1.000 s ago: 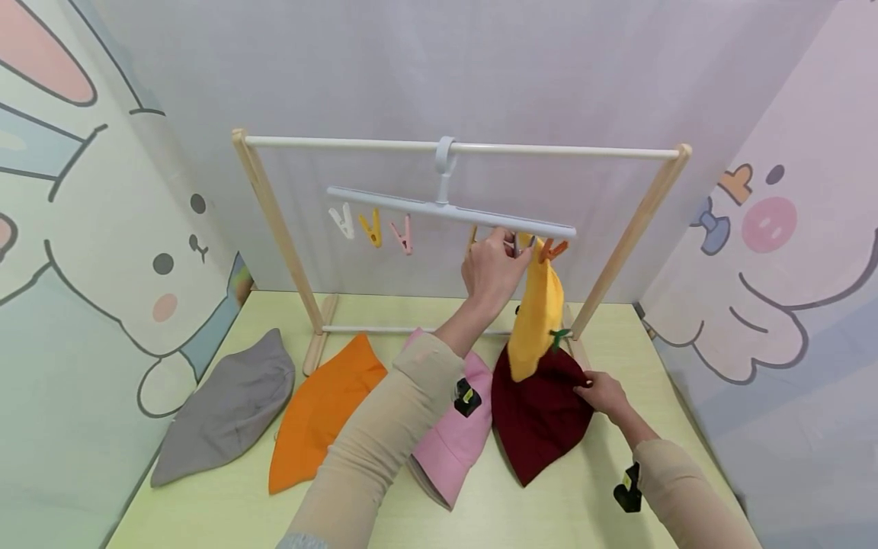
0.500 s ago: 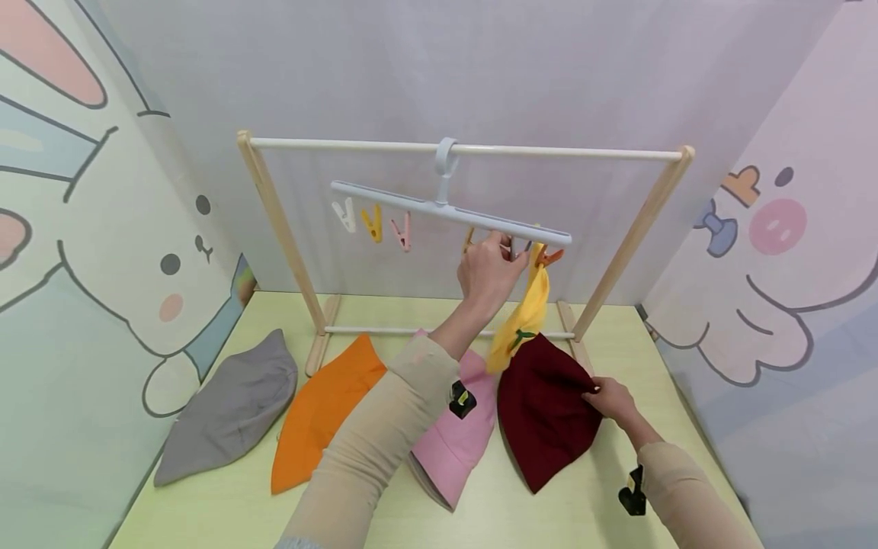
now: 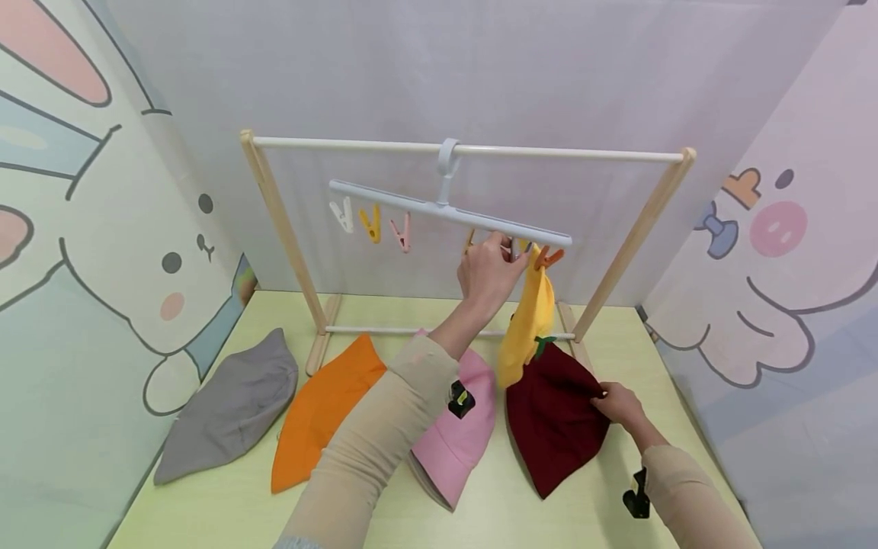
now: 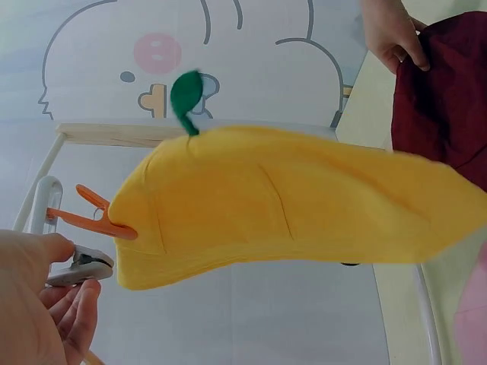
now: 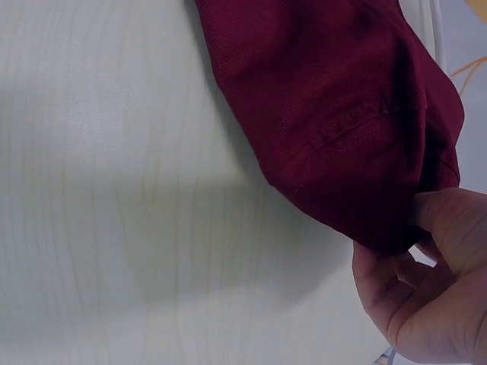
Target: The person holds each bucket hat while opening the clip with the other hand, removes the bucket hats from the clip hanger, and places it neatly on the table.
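Up at the hanger's (image 3: pixel 442 210) right half, my left hand (image 3: pixel 488 278) pinches a grey clothespin (image 4: pixel 80 266) between thumb and fingers. Beside it an orange clothespin (image 3: pixel 549 258) bites the edge of a folded yellow bucket hat (image 3: pixel 527 328), which dangles with a green leaf-like sprout (image 4: pixel 186 95) on it. Below, my right hand (image 3: pixel 620 404) grips the right edge of a folded dark red bucket hat (image 3: pixel 555 419). In the right wrist view, thumb and fingers (image 5: pixel 373 281) close round the dark red hat's corner, which lifts over the tabletop.
A wooden rack with a white rod (image 3: pixel 569 154) carries the hanger. White (image 3: pixel 343 215), yellow (image 3: pixel 371 224) and pink (image 3: pixel 401 233) clothespins hang at its left. Grey (image 3: pixel 229 412), orange (image 3: pixel 325 415) and pink (image 3: pixel 459 427) bucket hats lie folded on the table (image 3: pixel 206 503).
My right hand has shifted slightly right and down, drawing the dark red hat with it. The yellow hat swings on its clothespin, and the hanger's right end has dipped a little.
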The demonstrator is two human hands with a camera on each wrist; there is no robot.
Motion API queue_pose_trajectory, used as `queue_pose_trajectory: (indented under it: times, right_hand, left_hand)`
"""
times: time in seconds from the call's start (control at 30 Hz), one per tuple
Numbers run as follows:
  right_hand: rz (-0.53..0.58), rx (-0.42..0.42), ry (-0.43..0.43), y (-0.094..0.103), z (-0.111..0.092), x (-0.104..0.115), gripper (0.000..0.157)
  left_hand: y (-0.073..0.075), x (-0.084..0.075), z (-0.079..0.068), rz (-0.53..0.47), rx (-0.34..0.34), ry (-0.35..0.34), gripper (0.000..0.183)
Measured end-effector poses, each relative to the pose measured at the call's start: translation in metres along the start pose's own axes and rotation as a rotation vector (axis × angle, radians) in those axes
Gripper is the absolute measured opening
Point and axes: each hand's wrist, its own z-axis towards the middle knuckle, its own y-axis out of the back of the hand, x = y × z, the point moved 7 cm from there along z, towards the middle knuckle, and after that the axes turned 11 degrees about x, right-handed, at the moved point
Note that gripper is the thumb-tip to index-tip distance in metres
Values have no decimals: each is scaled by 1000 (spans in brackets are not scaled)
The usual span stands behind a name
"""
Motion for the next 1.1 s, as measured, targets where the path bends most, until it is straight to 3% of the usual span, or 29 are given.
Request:
queue_pose_trajectory:
  times: [1.1]
  right_hand:
    - [-5, -60, -36, 4, -5, 2, 39]
  left_hand:
    - [-1, 5, 0, -7, -5, -12, 22]
